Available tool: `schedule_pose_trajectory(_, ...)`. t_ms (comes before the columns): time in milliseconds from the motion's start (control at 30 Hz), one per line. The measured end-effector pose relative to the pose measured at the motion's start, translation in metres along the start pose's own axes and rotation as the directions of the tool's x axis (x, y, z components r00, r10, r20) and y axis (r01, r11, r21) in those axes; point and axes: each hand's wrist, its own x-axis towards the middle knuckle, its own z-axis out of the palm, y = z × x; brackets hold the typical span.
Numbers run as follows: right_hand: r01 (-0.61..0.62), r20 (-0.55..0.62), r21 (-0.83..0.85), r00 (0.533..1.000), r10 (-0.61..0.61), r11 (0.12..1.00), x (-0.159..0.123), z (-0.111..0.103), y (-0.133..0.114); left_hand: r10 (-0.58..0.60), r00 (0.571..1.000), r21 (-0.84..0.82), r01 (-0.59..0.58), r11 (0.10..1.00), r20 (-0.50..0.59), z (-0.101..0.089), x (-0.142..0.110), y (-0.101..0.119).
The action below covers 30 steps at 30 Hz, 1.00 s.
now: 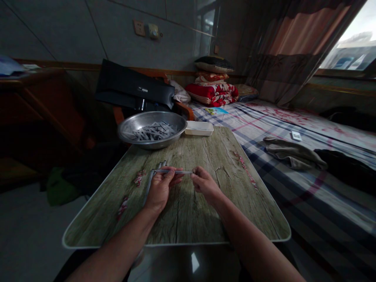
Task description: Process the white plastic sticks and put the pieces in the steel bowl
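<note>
Nearest are two hands. The left hand (160, 188) closes its fingers (173, 178) around about three thin grey strips (173, 171), but the exact number I cannot tell. The right hand (205, 184) pinches the end of one strip with narrow fingers (196, 174). Both hands are above the wood-pattern surface (188, 223). Farther, one metal bowl (152, 114) holds many more strips (152, 132), just beside one white tray (199, 128). To the right lies a checked bed (258, 156) with one folded cloth (293, 153), and behind is one stack of pillows (213, 88).
</note>
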Motion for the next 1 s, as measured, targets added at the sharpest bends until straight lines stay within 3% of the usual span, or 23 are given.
schedule_pose_trajectory(200, -0.040, -0.089, -0.004, 0.995, 0.039, 0.999, 0.0021, -0.0025, 0.0008, -0.002, 1.000, 0.023, 0.002, 1.000, 0.001, 0.0003, -0.0009, -0.0011)
schedule_pose_trajectory(400, -0.011, 0.000, 0.063, 1.000, 0.011, 0.998, 0.0028, -0.0042, 0.0015, -0.005, 1.000, -0.004, 0.005, 1.000, 0.001, -0.0007, -0.0007, -0.0010)
schedule_pose_trajectory(500, 0.022, -0.015, 0.109, 1.000, -0.021, 0.994, 0.0000, -0.0018, -0.0003, -0.001, 1.000, -0.014, 0.001, 1.000, -0.005, -0.0022, 0.0005, -0.0010)
schedule_pose_trajectory(733, -0.076, -0.029, -0.025, 0.997, 0.076, 0.997, -0.0002, -0.0026, -0.0009, 0.021, 1.000, 0.020, -0.021, 1.000, 0.016, -0.0024, 0.0001, -0.0020)
schedule_pose_trajectory(1000, -0.060, -0.041, 0.070, 0.997, 0.063, 0.996, -0.0008, -0.0010, -0.0015, 0.016, 1.000, 0.012, -0.016, 1.000, 0.003, -0.0031, 0.0011, -0.0022)
